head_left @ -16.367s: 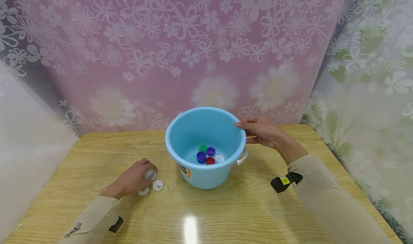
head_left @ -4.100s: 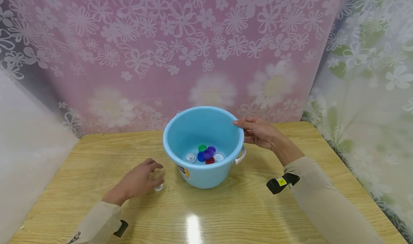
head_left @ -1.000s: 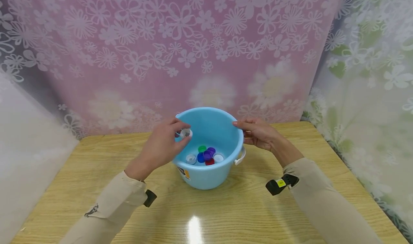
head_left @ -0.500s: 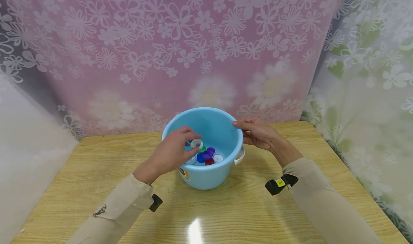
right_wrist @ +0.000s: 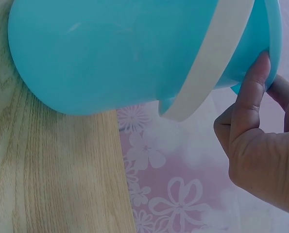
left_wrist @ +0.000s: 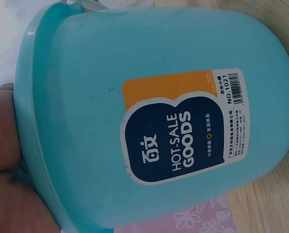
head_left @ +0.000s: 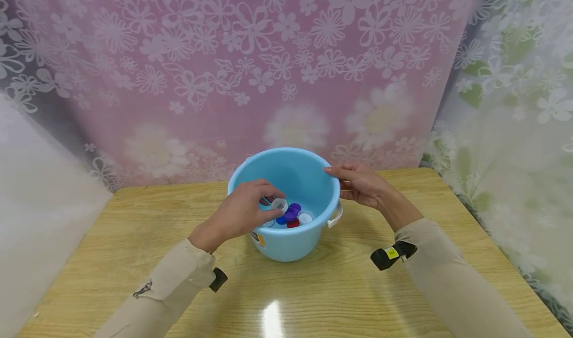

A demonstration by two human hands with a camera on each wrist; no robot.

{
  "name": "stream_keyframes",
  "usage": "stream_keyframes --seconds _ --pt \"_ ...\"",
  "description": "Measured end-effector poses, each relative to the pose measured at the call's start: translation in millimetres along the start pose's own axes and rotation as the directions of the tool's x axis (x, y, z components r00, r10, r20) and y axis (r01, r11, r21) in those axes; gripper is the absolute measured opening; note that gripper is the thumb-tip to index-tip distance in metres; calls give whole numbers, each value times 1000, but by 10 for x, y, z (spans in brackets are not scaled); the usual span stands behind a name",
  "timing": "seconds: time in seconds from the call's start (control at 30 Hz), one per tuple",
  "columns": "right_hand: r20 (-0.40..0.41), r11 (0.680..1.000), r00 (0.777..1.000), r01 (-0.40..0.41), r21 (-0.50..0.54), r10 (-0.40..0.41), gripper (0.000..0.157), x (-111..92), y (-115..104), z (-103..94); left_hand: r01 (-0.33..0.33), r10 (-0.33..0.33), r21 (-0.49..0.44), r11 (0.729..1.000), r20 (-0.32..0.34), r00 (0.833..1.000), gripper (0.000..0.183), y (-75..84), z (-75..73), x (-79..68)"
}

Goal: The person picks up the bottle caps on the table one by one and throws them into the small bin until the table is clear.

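Observation:
My left hand (head_left: 239, 209) reaches over the near left rim of a light blue bucket (head_left: 286, 248), pinching a white bottle cap (head_left: 279, 205) between thumb and fingers. Below it, on the bucket's floor, lie purple caps (head_left: 291, 214), a red cap (head_left: 293, 223), a white cap (head_left: 305, 218) and a partly covered blue cap (head_left: 281, 220). Part of another pale cap (head_left: 268, 223) peeks out beneath the left hand; the green one is hidden. At the right side, my right hand (head_left: 360, 185) grips the rim. The right wrist view shows its fingers (right_wrist: 253, 92) clasping that edge from both sides.
The bucket stands upright on a wooden table (head_left: 147, 218). Its white handle (right_wrist: 207, 63) hangs down on the right side, and a printed label (left_wrist: 183, 126) faces the left wrist. A pink floral cloth (head_left: 224, 79) hangs along the table's back edge.
Since a second ago, my left hand has carried the white cap from the left rim inward and down into the bucket. Earlier it was by a cap on the table. The right hand stayed put.

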State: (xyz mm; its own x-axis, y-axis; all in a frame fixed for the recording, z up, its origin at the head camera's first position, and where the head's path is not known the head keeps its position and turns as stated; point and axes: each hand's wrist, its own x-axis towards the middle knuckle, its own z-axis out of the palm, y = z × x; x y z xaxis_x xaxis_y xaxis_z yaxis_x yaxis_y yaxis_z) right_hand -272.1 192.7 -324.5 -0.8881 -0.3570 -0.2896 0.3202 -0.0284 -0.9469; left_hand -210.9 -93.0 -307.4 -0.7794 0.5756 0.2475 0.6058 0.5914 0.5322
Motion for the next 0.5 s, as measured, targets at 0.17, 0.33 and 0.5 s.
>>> stream_keyframes --seconds 0.17,0.33,0.5 --pt "2 1000 1000 -8 8 8 44 5 2 -3 11 -11 -16 1000 11 1000 26 10 1 -1" --pt "4 1000 1000 -7 14 7 41 7 5 -4 11 -11 -36 999 5 1000 28 6 1 -2" --pt "0 1000 1000 -8 20 8 38 11 7 5 14 -15 -45 999 -13 1000 30 -15 11 -11"
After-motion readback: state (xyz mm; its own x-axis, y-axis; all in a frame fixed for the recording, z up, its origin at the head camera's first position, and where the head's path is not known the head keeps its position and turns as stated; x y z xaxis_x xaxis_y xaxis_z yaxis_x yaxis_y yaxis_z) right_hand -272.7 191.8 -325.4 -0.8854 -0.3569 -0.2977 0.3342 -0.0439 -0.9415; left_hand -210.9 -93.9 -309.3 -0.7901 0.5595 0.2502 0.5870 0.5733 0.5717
